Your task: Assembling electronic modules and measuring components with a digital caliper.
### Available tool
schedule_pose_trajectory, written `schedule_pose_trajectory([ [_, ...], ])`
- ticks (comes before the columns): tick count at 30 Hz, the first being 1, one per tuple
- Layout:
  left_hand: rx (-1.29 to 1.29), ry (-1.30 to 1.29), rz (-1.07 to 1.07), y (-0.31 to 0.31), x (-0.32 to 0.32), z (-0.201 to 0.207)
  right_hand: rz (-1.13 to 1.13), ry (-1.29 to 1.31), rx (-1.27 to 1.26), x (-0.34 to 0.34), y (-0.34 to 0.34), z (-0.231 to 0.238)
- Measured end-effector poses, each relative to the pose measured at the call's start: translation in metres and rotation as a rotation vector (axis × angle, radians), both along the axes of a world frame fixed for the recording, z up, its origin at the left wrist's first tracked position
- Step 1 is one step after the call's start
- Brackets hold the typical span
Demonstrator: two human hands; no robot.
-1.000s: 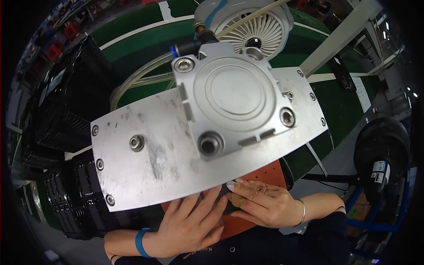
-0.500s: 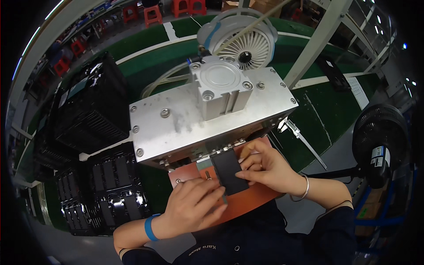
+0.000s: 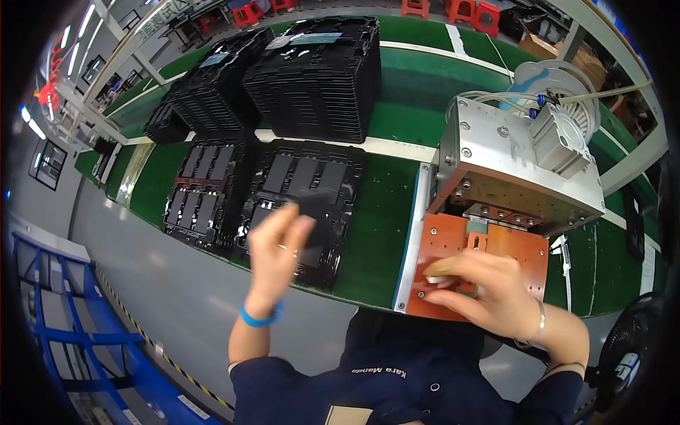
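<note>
My left hand (image 3: 275,244), smeared by motion, is over the right-hand black plastic tray (image 3: 354,180). Its fingertips seem closed on a flat black rectangular piece (image 3: 320,212), blurred against the dark tray. Similar black rectangular pieces (image 3: 333,181) lie in the tray's slots. Over the orange plate (image 3: 524,273) of a metal press, my right hand (image 3: 489,283) is bent, thumb and fingers apart. A small pale, shiny spot shows by its fingertips, too small to identify. Part of the plate and its slotted middle is hidden beneath this hand.
The silver press block (image 3: 496,166) with its cylinder (image 3: 563,142) stands at right on the green bench. Another filled black tray (image 3: 202,184) lies at left. Tall stacks of black trays (image 3: 312,85) stand behind. A caliper (image 3: 564,258) and a black fan (image 3: 627,354) are farther right.
The view has swung left. The black piece has left the orange plate, and my left hand has moved left over the trays. My right hand has stayed at the plate.
</note>
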State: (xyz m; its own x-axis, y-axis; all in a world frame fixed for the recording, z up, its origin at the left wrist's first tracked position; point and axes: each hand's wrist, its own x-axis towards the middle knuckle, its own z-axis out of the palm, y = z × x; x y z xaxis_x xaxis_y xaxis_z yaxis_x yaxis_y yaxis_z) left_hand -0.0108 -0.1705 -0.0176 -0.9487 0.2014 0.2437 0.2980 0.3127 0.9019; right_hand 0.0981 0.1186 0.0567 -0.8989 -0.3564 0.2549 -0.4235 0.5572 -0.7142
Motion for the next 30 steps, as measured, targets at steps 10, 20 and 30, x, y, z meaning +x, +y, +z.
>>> schedule_pose_trajectory([
  [10,-0.514,0.228,0.252,-0.079,-0.019,-0.05,0.477,0.643,0.689,-0.139,-0.114,-0.084],
  [20,-0.919,0.07,0.466,-0.086,-0.025,-0.041,0.597,0.757,0.941,-0.161,-0.156,-0.116],
  [30,-0.904,-0.09,0.298,-0.083,-0.044,-0.011,0.493,0.983,1.004,-0.136,-0.136,-0.085],
])
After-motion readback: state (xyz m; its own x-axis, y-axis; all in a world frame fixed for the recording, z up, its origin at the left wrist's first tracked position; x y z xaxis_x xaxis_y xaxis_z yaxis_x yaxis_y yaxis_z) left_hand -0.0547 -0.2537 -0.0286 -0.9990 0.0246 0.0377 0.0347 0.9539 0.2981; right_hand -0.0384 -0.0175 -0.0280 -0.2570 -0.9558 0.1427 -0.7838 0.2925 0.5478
